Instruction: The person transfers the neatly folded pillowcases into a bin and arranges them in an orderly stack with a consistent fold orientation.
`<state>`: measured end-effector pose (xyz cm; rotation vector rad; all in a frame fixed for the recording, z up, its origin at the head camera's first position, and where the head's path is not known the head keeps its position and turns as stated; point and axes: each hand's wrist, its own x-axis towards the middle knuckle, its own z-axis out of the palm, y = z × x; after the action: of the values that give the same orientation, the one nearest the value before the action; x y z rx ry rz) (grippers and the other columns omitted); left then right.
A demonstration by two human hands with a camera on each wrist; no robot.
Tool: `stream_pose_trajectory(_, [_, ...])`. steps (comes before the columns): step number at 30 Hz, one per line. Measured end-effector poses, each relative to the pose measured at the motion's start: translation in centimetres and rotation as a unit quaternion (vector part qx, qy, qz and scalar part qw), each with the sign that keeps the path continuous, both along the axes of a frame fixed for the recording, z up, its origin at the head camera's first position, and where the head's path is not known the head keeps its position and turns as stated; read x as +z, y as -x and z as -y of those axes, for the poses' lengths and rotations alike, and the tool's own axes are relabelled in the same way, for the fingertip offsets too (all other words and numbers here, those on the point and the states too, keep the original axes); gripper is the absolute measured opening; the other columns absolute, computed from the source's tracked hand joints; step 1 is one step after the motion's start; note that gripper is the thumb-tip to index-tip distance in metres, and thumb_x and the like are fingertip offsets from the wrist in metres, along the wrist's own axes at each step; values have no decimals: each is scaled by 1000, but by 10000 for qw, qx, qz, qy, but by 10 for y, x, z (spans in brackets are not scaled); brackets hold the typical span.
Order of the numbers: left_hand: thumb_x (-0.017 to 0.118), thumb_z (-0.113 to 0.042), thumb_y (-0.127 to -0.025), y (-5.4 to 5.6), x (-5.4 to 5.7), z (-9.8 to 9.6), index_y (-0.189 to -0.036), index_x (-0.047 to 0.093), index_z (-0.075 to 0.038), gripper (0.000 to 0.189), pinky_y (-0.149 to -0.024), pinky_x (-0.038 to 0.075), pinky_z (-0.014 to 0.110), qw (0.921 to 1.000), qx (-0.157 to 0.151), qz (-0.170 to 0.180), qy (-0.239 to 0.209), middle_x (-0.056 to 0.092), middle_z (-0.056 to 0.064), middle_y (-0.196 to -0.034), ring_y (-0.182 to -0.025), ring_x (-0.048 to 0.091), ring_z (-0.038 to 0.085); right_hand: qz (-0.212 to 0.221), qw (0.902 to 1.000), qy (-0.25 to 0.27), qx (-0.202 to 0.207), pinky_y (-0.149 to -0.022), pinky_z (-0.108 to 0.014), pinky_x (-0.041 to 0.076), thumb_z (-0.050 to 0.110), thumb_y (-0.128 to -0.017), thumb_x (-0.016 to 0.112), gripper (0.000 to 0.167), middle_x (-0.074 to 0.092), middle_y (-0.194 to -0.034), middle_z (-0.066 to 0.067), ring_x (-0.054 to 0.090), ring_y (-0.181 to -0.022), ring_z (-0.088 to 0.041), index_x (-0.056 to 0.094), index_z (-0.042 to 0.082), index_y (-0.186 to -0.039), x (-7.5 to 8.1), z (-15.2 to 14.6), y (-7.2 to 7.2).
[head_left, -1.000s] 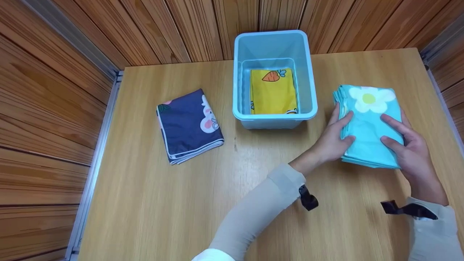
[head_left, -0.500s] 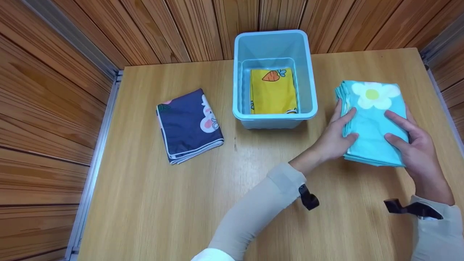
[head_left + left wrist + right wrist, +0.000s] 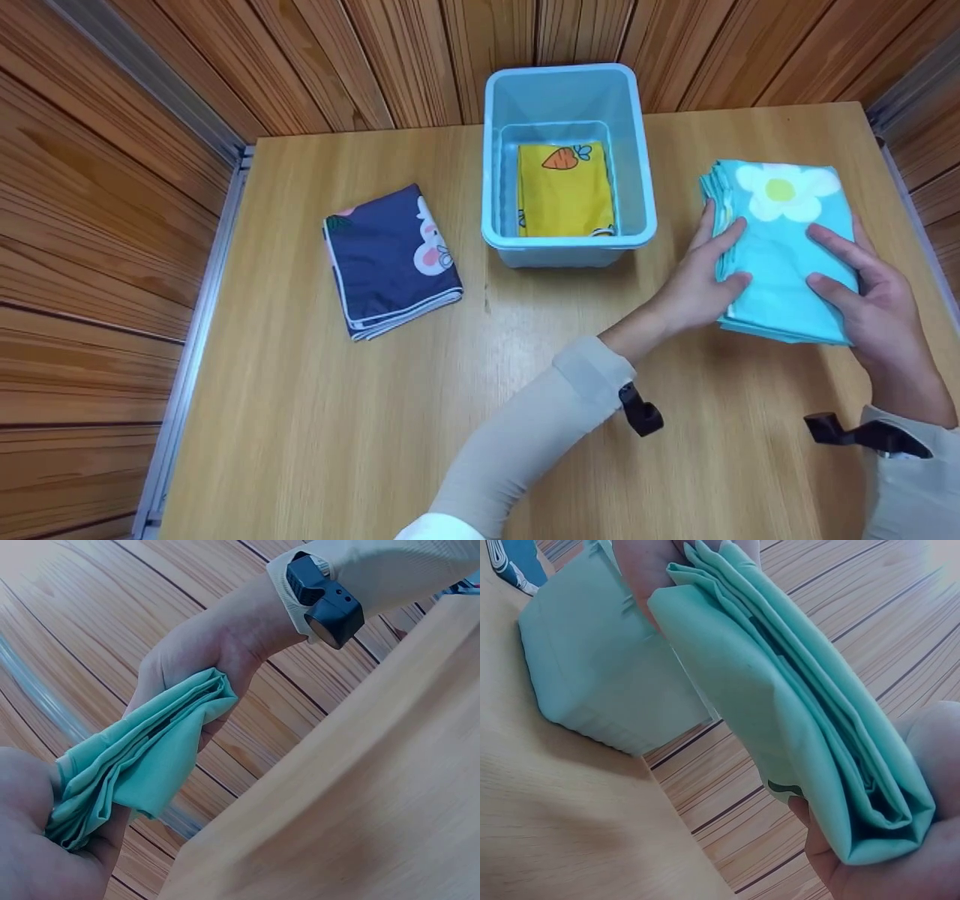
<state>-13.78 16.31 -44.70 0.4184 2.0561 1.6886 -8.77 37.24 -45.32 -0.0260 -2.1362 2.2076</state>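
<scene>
A folded turquoise cloth (image 3: pixel 787 262) with a white flower print is held up off the table between both hands. My left hand (image 3: pixel 697 285) grips its left edge, thumb on top and fingers underneath. The opposite edge is gripped by my right hand (image 3: pixel 885 307), its thumb and a finger lying over the top face. Several folded layers of the turquoise cloth (image 3: pixel 780 697) show from the side in the right wrist view. In the left wrist view the cloth (image 3: pixel 142 750) spans between the two hands. Fingers beneath the cloth are partly hidden.
Left of the hands stands a light blue plastic bin (image 3: pixel 491 165), with a folded yellow carrot-print cloth (image 3: pixel 566 195) inside. Further left a folded navy cloth (image 3: pixel 390 262) lies on the wooden table (image 3: pixel 375 420). Wood-panelled walls (image 3: pixel 337 67) enclose the back and sides.
Both hands have shifted slightly right and toward the back, carrying the turquoise cloth with them. The bin, yellow cloth and navy cloth stay where they were.
</scene>
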Motion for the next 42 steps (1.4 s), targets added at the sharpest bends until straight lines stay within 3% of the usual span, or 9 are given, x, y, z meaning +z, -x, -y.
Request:
stream_pose_trajectory(18, [64, -14, -100, -1, 8, 2, -161, 30, -26, 71, -94, 44, 8, 10000, 68, 8, 14, -7, -23, -167, -151, 4, -3, 103, 9997, -188, -70, -97, -8, 42, -5, -100, 55, 48, 3, -172, 5, -7, -156, -16, 53, 5, -147, 8, 2, 2])
stream_pose_trajectory(25, [63, -7, -100, 4, 5, 5, -161, 30, -18, 70, -94, 45, 9, 9996, -17, -98, -277, -6, -16, -169, -153, 6, 1, -172, 9998, -38, 5, -119, -18, 18, -13, -98, 53, 49, 4, -172, 1, -7, -156, -17, 52, -1, -146, 7, 4, 5])
stream_pose_trajectory(30, [63, -10, -101, 2, 6, 7, -161, 30, -21, 70, -94, 45, 9, 9997, 62, -102, -201, -7, -20, -169, -152, 5, -1, -143, 9998, -135, 1, -120, -19, 14, -11, -98, 54, 49, 5, -172, 2, -6, -156, -16, 53, 0, -146, 8, 5, 7])
stream_pose_trajectory(33, [63, -11, -101, 1, 6, 9, -161, 29, -22, 70, -94, 45, 9, 9997, 78, -127, -191, -7, -21, -168, -152, 5, -1, -122, 9997, -195, -2, -120, -18, 15, -11, -99, 54, 49, 4, -172, 2, -7, -156, -16, 53, 1, -146, 9, 6, 7])
stream_pose_trajectory(42, [62, -12, -101, 1, 10, 15, -161, 29, -23, 70, -96, 44, 9, 9996, 120, -143, -210, -8, -22, -168, -152, 4, -2, -41, 9998, -158, 66, -107, -13, 36, -8, -99, 55, 49, 3, -172, 3, -7, -156, -18, 53, 3, -147, 14, 11, 10])
